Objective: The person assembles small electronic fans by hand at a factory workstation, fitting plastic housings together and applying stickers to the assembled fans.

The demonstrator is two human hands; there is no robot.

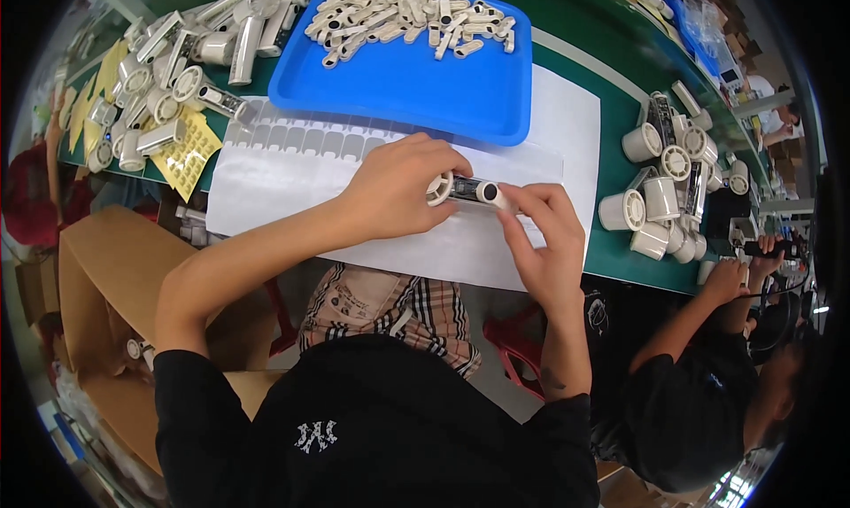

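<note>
Table (620,251): green, ran across the upper view; near edge curved just beyond the person's lap, with a co-worker's forearm (699,317) close at the right end.
White sheet (292,185): lay flat on the table under both hands, near edge at the table's rim; bare paper open to the left of the hands.
Blue tray (416,83): sat just beyond the sheet, front lip overlapping it; pale small flat parts (407,21) heaped along its far side, near half bare.
Left heap (168,74): pale cylindrical housings piled at the far left, touching the sheet's corner; yellow label sheets (188,158) beside them.
Right heap (664,193): pale round cups and housings clustered right of the sheet, near the table's edge.
Sticker strip (301,136): row of clear blanks along the sheet's far edge, just before the tray.
Left hand (398,189): curled, fingers pinching the round end of the housing.
Right hand (544,233): thumb and forefinger pinched on the housing's other end.
Housing (467,189): small pale cylinder with a dark middle window and a ribbed round cap, held level between both hands just above the sheet, centre of the view.
</note>
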